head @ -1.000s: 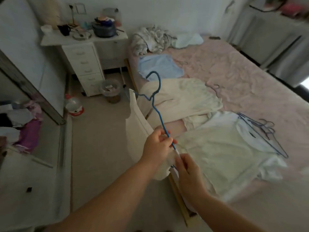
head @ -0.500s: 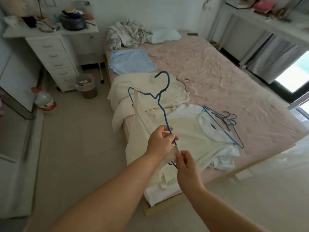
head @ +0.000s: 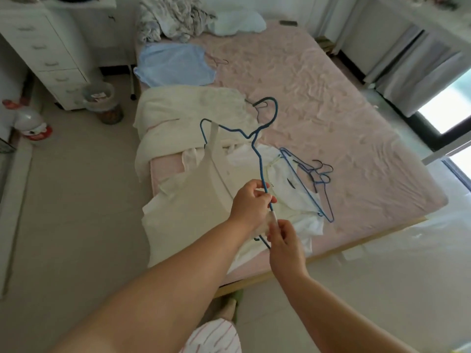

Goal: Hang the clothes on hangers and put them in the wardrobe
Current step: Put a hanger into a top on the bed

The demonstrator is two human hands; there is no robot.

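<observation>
Hanger (head: 257,154) above bed (head: 331,103), gripped by left hand (head: 251,203), right hand (head: 281,236) pinching top's (head: 193,200) loose strap: best kept level, strap slid over free shoulder end.

Room lit softly by daylight from window (head: 444,108) at right, blown out to white. Glare seen on floor (head: 382,289) nearby. Edges bent by wide-angle lens; slight blur throughout.

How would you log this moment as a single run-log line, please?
left hand: grips blue hanger | right hand: pinches garment strap | bed: clothes remain
</observation>
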